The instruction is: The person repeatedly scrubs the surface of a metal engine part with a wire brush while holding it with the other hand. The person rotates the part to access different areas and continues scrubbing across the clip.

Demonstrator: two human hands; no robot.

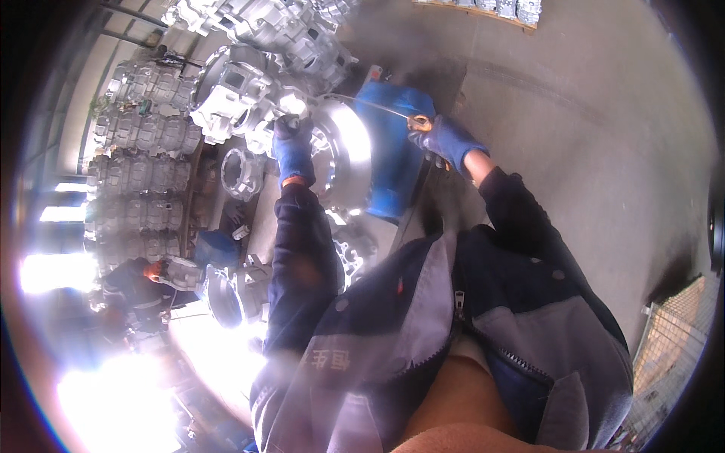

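My right hand [445, 142], in a blue work glove, is closed round the orange-brown handle [420, 123] of a long thin metal rod-like tool. Its thin shaft [370, 106] runs left toward a large silvery ring-shaped metal casting [343, 151], whose edge is washed out by glare. The tip of the tool is lost in the brightness. My left hand [294, 151], gloved in blue too, is closed on the left part of this casting, its fingertips partly hidden. Just beyond it sits another open-sided grey housing [234, 94].
A blue plastic bin [396, 143] stands between my hands, beyond the casting. Stacked castings [140, 166] line the far left. At lower left, another person's orange-gloved hand [153, 270] is at a casting. A wire mesh cage [672, 340] stands at the right on the concrete floor [574, 136].
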